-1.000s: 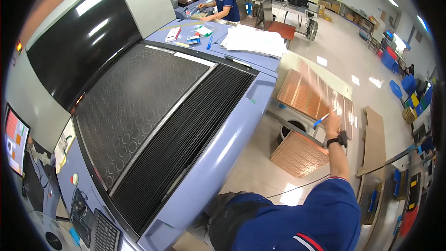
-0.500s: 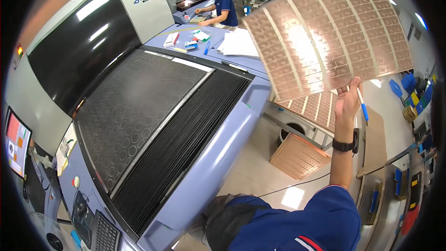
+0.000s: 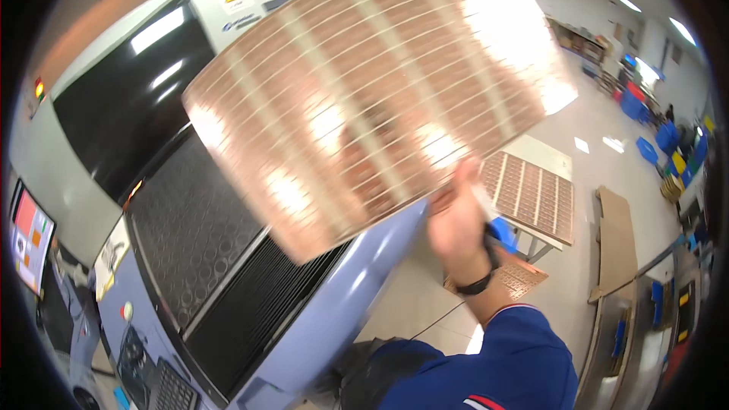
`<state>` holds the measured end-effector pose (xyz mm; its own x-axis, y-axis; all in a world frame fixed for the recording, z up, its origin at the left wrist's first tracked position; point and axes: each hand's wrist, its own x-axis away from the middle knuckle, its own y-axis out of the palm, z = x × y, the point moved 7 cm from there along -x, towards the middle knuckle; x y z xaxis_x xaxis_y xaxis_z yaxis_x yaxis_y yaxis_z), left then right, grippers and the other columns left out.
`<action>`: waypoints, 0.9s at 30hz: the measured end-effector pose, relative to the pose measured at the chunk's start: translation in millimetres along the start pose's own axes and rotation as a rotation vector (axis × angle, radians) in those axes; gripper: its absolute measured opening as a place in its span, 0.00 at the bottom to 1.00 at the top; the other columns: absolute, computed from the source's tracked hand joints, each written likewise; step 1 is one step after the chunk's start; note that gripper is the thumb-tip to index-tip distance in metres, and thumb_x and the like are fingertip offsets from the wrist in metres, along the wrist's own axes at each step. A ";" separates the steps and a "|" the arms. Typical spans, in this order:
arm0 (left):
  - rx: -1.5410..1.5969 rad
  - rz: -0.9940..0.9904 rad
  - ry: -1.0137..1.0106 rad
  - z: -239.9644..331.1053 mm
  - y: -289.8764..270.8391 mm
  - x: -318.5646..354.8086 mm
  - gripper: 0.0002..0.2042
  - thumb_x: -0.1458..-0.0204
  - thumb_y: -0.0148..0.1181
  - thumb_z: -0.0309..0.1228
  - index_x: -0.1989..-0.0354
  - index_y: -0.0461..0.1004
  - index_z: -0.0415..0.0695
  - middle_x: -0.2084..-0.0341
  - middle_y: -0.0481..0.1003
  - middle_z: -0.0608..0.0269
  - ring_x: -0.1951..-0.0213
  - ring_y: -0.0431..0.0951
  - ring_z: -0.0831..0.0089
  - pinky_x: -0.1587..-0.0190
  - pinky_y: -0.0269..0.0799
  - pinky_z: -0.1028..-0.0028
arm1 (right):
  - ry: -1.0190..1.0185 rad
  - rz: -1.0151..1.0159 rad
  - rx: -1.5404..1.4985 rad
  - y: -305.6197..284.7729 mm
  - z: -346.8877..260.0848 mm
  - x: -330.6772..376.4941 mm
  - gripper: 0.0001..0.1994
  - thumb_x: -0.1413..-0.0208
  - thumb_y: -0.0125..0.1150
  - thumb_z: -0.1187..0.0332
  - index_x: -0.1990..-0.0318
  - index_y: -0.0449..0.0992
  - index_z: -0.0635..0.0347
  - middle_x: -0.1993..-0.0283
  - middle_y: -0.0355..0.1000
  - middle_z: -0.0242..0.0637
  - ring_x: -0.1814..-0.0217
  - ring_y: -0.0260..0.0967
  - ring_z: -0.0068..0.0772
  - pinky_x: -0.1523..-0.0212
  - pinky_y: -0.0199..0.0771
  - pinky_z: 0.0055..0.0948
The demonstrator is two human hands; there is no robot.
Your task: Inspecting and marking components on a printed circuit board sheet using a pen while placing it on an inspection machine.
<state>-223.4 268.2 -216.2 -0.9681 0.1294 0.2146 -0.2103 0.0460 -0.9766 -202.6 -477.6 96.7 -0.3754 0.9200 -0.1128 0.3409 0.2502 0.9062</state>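
My right hand (image 3: 456,228) is closed on the near edge of a large copper-coloured printed circuit panel (image 3: 357,83). Pale strips and fine lines form a grid across the panel. It is tilted in the air, with bright reflections, and covers part of the machine's dark bed (image 3: 201,209). A pen with a blue end (image 3: 503,234) also sticks out of this hand, smeared by motion. Around the wrist is a black band (image 3: 478,282). My left hand is out of sight.
A similar panel (image 3: 531,193) lies on a table to the right, and another copper sheet (image 3: 520,279) is below it. At left are a large machine with a dark cover (image 3: 137,99), a monitor (image 3: 30,235) and a keyboard (image 3: 173,389). A brown board (image 3: 616,239) lies farther right.
My right hand has swung the panel left and nearer, over the machine bed. The panel now hides the co-worker and the items on the machine's far ledge, and uncovers the table at right.
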 end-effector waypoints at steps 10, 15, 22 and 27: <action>0.198 0.166 -0.024 57.4 -65.5 -46.4 0.18 0.40 0.53 0.45 0.56 0.77 0.42 0.63 0.78 0.35 0.59 0.80 0.51 0.49 0.71 0.48 | 0.167 -0.232 0.078 20.2 98.8 72.8 0.13 0.32 0.53 0.52 0.57 0.70 0.52 0.64 0.70 0.25 0.70 0.66 0.19 0.64 0.71 0.24; 0.392 0.290 -0.145 64.2 -86.0 -21.5 0.21 0.39 0.53 0.47 0.51 0.76 0.42 0.59 0.77 0.32 0.54 0.80 0.53 0.46 0.70 0.50 | 0.278 -0.312 0.037 34.5 116.6 81.3 0.14 0.31 0.51 0.54 0.52 0.70 0.55 0.57 0.75 0.30 0.62 0.73 0.22 0.61 0.74 0.27; 0.598 0.481 -0.427 63.5 -80.4 64.4 0.24 0.39 0.53 0.49 0.47 0.76 0.41 0.54 0.76 0.31 0.49 0.79 0.53 0.42 0.69 0.52 | 0.631 -0.445 0.192 64.4 162.5 92.0 0.15 0.29 0.49 0.62 0.44 0.67 0.62 0.47 0.76 0.44 0.48 0.78 0.38 0.48 0.82 0.39; 0.917 0.464 -0.498 95.2 -105.5 54.3 0.29 0.38 0.56 0.47 0.39 0.69 0.32 0.42 0.71 0.38 0.37 0.68 0.47 0.32 0.59 0.59 | 1.128 -0.367 0.303 49.4 243.7 76.7 0.18 0.31 0.47 0.70 0.42 0.60 0.78 0.40 0.65 0.58 0.38 0.69 0.49 0.37 0.73 0.45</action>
<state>-266.8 176.1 -103.1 -0.8818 -0.4717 -0.0012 0.3596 -0.6706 -0.6488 -4.6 -321.1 33.5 -0.9766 0.0407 0.2114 0.1882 0.6383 0.7464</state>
